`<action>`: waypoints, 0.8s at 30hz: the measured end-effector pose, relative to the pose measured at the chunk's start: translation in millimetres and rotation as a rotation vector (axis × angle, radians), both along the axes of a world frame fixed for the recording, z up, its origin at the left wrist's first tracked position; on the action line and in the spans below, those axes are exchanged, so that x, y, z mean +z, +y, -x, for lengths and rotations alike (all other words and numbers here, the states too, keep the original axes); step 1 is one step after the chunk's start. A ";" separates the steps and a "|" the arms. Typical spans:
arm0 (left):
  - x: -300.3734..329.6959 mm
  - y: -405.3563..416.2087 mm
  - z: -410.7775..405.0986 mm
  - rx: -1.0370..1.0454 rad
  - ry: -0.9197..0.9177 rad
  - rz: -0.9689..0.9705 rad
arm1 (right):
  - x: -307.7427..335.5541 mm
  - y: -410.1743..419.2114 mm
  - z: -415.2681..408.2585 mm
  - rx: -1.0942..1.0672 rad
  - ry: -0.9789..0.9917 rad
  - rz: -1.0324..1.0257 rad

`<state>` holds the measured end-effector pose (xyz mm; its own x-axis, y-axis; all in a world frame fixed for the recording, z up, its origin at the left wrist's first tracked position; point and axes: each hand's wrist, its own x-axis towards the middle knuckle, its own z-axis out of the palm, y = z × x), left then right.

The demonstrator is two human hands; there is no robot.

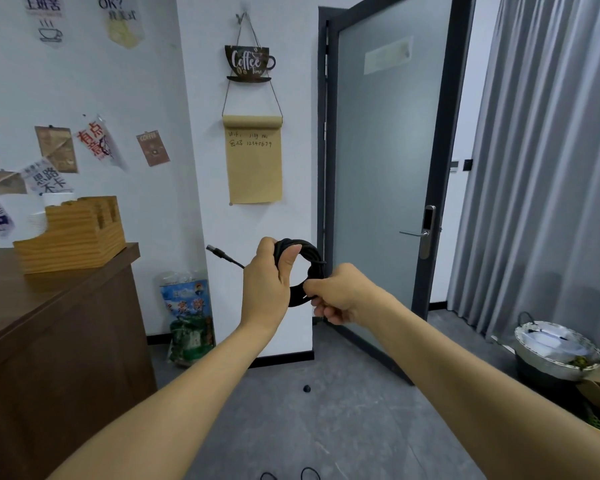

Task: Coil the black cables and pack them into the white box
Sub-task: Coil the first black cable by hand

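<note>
A black cable (pixel 307 252) wound into a round coil is held up at chest height in front of the white wall. My left hand (pixel 269 277) grips the coil's left side, thumb across the strands. One plug end (pixel 212 250) sticks out to the left past that hand. My right hand (pixel 335 296) pinches the coil's lower right part with curled fingers. Loops of another black cable (pixel 309 474) show on the grey floor at the bottom edge. No white box is in view.
A brown wooden counter (pixel 49 306) with a wooden organizer (pixel 73 233) stands at left. Bags (pixel 187 317) lean against the wall. A frosted glass door (pixel 385 168) is ahead, grey curtains at right, a woven bin (pixel 555 351) at lower right, a small black object (pixel 307 388) on the floor.
</note>
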<state>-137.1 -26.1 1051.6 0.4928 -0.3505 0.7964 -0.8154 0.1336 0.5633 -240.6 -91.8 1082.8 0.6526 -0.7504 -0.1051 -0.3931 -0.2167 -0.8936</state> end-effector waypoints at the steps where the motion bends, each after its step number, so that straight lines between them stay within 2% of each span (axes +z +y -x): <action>1: -0.3 0.1 0.0 0.000 -0.014 -0.004 | 0.1 0.0 0.4 0.002 -0.017 -0.055; 4: -0.2 -0.4 0.6 0.001 -0.027 -0.006 | -2.2 -1.7 -0.2 0.007 -0.081 -0.150; 11: -2.9 0.9 -6.3 0.039 0.024 0.022 | -11.4 -3.8 -2.8 -0.007 -0.217 -0.174; 15: -3.7 2.4 -9.9 0.049 0.022 0.016 | -18.5 0.5 -4.6 -0.024 -0.387 -0.458; 20: -8.0 6.6 -14.4 0.063 0.033 0.020 | -25.6 1.4 -2.2 0.154 -0.504 -0.769; 24: -8.9 5.7 -16.0 0.065 0.016 0.003 | -24.6 5.0 -7.7 0.098 -0.495 -0.696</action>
